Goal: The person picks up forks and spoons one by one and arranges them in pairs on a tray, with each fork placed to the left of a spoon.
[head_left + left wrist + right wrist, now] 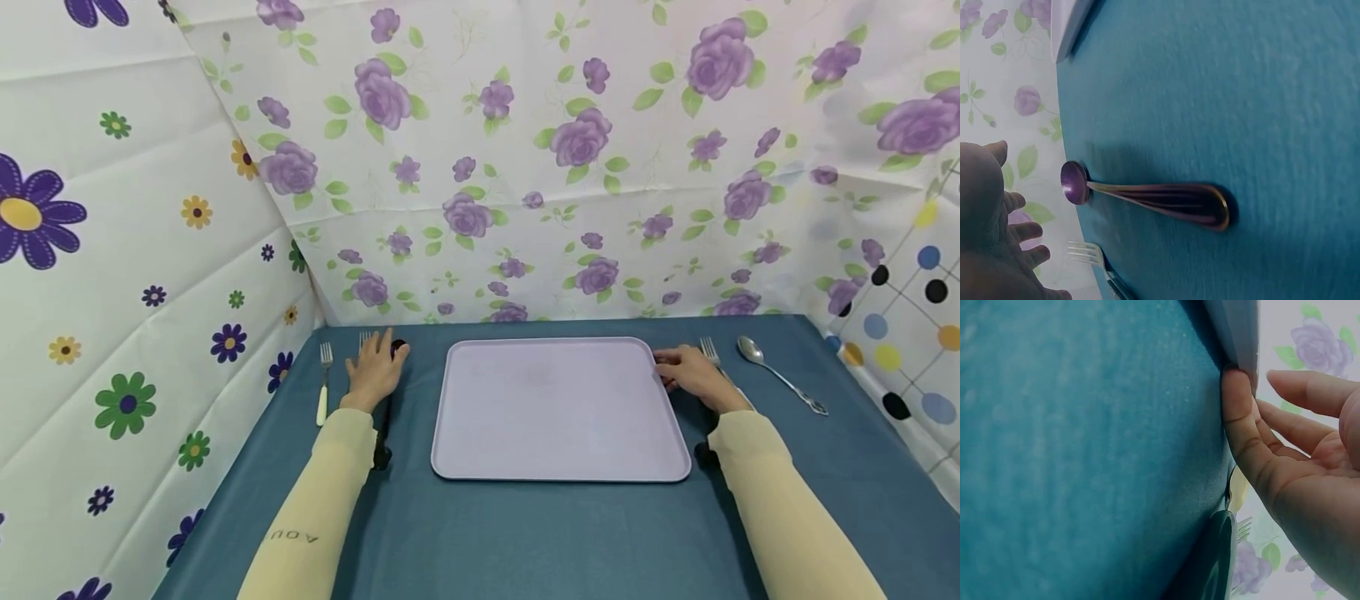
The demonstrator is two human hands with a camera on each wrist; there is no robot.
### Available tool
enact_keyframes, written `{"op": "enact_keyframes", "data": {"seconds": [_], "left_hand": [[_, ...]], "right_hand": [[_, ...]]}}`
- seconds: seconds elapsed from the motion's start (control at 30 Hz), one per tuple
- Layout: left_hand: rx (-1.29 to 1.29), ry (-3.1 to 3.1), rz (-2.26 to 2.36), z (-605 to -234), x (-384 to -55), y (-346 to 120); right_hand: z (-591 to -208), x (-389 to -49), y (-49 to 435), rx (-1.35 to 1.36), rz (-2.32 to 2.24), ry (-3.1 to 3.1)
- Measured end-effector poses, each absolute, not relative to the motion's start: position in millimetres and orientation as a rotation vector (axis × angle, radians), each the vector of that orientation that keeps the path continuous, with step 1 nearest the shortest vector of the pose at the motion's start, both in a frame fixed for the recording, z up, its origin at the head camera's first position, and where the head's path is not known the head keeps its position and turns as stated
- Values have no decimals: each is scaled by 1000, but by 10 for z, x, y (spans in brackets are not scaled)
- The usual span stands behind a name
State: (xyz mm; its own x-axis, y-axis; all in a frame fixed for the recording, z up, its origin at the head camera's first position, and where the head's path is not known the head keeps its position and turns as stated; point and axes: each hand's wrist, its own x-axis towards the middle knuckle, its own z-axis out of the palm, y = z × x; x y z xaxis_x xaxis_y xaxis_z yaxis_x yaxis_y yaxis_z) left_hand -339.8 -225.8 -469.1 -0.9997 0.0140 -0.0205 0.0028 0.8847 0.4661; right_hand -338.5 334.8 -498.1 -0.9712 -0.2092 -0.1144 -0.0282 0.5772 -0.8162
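Note:
My left hand (372, 375) hovers with spread fingers at the left, and holds nothing. Below it lies a dark purple spoon (1172, 200), with a silver fork (1088, 251) beside it. A fork with a cream handle (323, 408) lies further left. My right hand (697, 377) reaches the right edge of a pale lavender tray (555, 417) that lies flat. One fingertip (1237, 390) touches the tray's edge low down, while another finger stands apart above the rim. Just right of this hand is a fork (708, 350), its handle partly hidden behind the hand.
A silver spoon (783, 379) lies slanted at the far right. A teal cloth (540, 533) covers the table. Floral sheets (465, 250) hang behind and at the left, and a dotted sheet (915, 333) hangs at the right.

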Motion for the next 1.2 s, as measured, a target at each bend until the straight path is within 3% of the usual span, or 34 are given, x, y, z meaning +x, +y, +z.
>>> {"op": "enact_keyframes", "data": {"seconds": [0.47, 1.2], "left_hand": [[-101, 3005, 787, -4680, -3229, -2435], [-156, 2992, 686, -4767, -3228, -2494]], "right_hand": [[-4985, -3281, 3392, -295, -1351, 2574], [-4996, -3197, 3440, -322, -1333, 2544]]}}
